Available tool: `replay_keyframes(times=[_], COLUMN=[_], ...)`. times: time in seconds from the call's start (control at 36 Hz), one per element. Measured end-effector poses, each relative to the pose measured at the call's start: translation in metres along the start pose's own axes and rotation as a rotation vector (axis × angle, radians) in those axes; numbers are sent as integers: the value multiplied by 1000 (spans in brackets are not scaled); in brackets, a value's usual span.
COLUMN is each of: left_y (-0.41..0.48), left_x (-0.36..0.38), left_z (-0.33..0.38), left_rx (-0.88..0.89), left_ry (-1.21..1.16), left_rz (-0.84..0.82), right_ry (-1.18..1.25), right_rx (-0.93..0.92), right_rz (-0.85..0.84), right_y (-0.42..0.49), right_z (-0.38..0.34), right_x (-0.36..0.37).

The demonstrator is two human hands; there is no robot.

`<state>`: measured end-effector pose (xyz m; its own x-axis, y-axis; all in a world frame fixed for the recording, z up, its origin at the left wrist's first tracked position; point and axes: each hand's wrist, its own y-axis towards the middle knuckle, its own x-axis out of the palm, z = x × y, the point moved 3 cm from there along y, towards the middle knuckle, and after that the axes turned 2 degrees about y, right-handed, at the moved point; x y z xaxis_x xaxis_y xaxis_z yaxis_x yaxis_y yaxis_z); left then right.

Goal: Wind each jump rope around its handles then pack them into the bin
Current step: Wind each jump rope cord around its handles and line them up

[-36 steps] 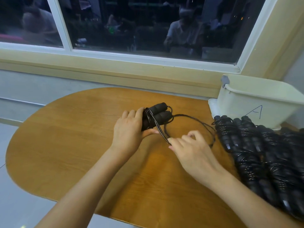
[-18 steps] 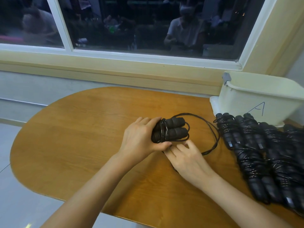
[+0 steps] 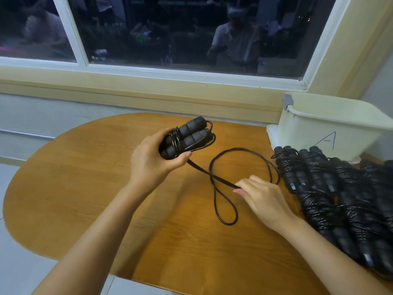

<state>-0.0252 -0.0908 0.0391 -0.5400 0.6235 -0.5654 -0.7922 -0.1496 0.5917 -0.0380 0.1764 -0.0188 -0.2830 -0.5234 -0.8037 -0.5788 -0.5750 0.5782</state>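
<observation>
My left hand (image 3: 152, 161) grips the two black foam handles (image 3: 188, 139) of a jump rope, held side by side above the table with a few turns of cord around them. The loose black cord (image 3: 225, 194) runs down from the handles and lies in loops on the wood. My right hand (image 3: 262, 194) pinches that cord near the table surface, to the right of the handles. A cream plastic bin (image 3: 319, 128) marked "A" stands at the back right.
Several wound black jump ropes (image 3: 340, 199) lie in a pile on the right side of the oval wooden table (image 3: 85, 188), in front of the bin. A window sill and wall run along the far edge. The floor shows at the left.
My left hand has lifted and tilted the handles away from the table. My right hand has drawn back to the right along the cord, and the loose loops have spread out.
</observation>
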Motion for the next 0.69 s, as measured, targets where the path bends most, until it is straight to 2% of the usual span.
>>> replay_keyframes(times=[0.11,0.19,0.31,0.42,0.61,0.69], left_y=[2,4,-1,-11,-38,-47], left_x=[-6,-13,-15,-17,0,19], left_z=[-7,-17,-23,-10,38,52], left_rx=[-23,-45,27,223,659,718], left_ry=[-72,-126,-182,-170,174,363], left_rz=[20,24,-21,-48,-184,-221], right_ry=[247,468,564,685,661,609], right_rx=[327,480,527,616,605,600], right_rz=[-243,-332,-367,-375,-391,-346], right_y=[0,2,22,46,93,114], right_z=[20,37,48,64,66,47], right_x=[-1,-8,-25,-32,-34,-39])
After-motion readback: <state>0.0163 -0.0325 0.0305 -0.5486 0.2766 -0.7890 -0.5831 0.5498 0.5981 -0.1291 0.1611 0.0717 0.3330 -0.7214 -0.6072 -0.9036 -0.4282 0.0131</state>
